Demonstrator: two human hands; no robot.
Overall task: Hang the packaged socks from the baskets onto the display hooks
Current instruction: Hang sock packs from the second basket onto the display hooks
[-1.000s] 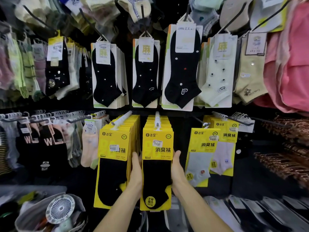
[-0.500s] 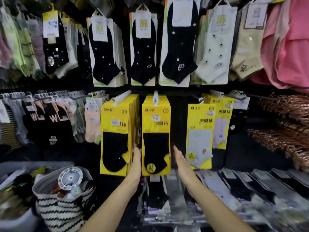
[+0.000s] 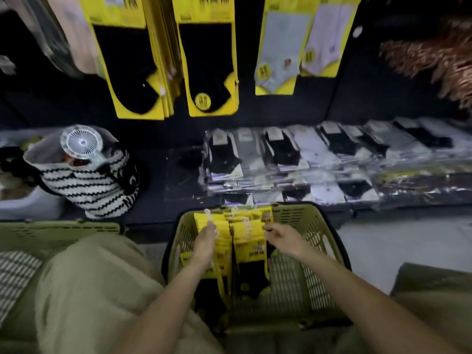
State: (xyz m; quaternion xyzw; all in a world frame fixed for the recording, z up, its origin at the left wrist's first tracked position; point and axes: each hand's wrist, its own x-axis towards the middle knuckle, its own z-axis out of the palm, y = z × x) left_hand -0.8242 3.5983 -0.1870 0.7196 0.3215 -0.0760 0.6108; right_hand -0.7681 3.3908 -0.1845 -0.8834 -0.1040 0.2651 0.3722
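Observation:
A green plastic basket (image 3: 309,215) stands on the floor in front of me, holding two upright stacks of yellow packaged black socks (image 3: 251,242). My left hand (image 3: 204,242) lies flat with fingers stretched over the left stack. My right hand (image 3: 283,236) reaches the top right corner of the right stack with curled fingers; blur hides whether it grips. Above, matching yellow packs of black socks (image 3: 209,60) hang in two full rows on the display, with grey and pale sock packs (image 3: 278,47) to their right.
Clear-wrapped socks (image 3: 306,154) lie flat on the low shelf behind the basket. A striped bag (image 3: 97,185) with a small white fan (image 3: 81,141) sits at the left. A second green basket (image 3: 58,228) is by my knee (image 3: 97,290). Copper hangers (image 3: 439,54) stick out at the right.
My view has dropped from the hooks to the floor basket. Both hands left the hanging yellow packs and came down onto the packs in the basket.

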